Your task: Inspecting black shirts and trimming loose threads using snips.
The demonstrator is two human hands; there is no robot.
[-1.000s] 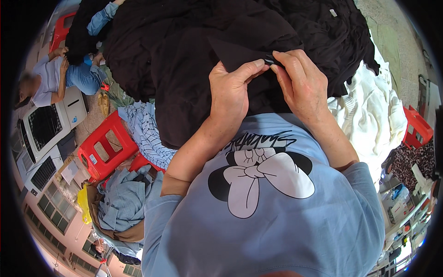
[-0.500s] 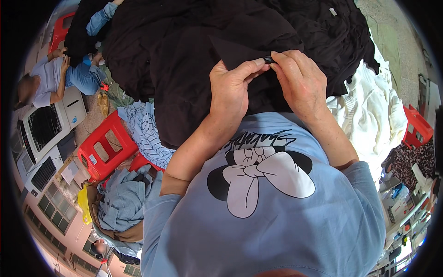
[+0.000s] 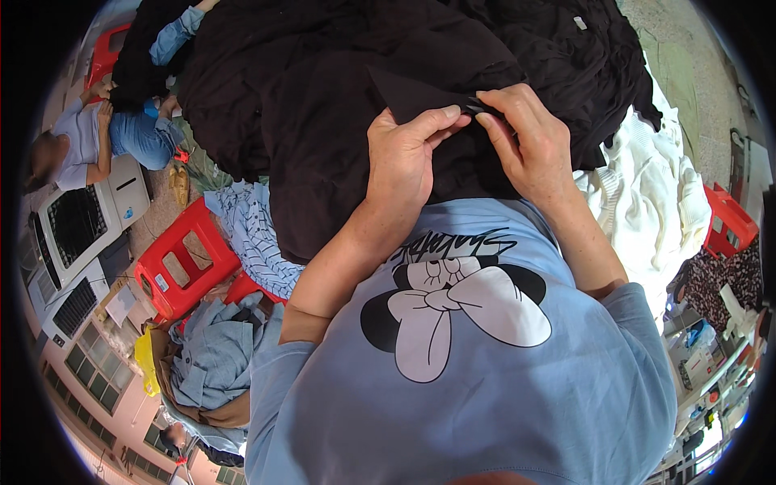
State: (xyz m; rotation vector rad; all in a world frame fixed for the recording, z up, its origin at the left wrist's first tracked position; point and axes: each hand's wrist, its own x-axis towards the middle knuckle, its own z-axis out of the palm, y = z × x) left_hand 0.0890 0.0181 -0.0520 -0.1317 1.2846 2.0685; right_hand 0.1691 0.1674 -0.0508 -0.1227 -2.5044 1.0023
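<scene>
A large heap of black cloth [image 3: 323, 105] spreads in front of my body. My left hand [image 3: 404, 158] is closed, pinching an edge of this cloth between thumb and bent fingers. A corner of it stands up behind that hand. Close by on the right, my right hand [image 3: 529, 141] curls with thumb and forefinger tips near the left fingertips. At those tips is a small dark pointed bit that I cannot make out. The other fingers of my right hand are folded in toward the palm.
White knit garments [image 3: 638, 202] lie at the right, beside a red stool [image 3: 727, 218]. At the left are a blue patterned shirt [image 3: 255, 234], another red stool [image 3: 190, 255] and a pile of grey-blue clothes [image 3: 214, 347]. Another person [image 3: 81, 149] sits at far left.
My right thumb and forefinger have parted slightly at the cloth edge. The left hand has hardly moved. At far left, the other person's hands have shifted.
</scene>
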